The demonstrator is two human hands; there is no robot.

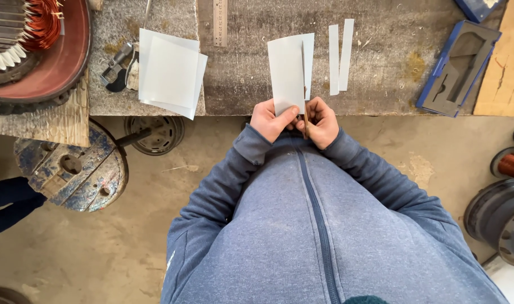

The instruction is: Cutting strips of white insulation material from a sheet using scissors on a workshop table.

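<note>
A white rectangular sheet is pinched at its lower edge by my left hand, held over the front edge of the bench. My right hand grips a thin dark blade-like tool that runs up the sheet's right part, where a narrow strip stands partly split off. Both hands touch each other just below the sheet. My blue zip-up jacket fills the lower middle of the view.
Two cut white strips lie right of the sheet on the worn grey bench. Stacked white sheets, a steel ruler, a blue moulded case, a copper-wound stator and cable spools surround me.
</note>
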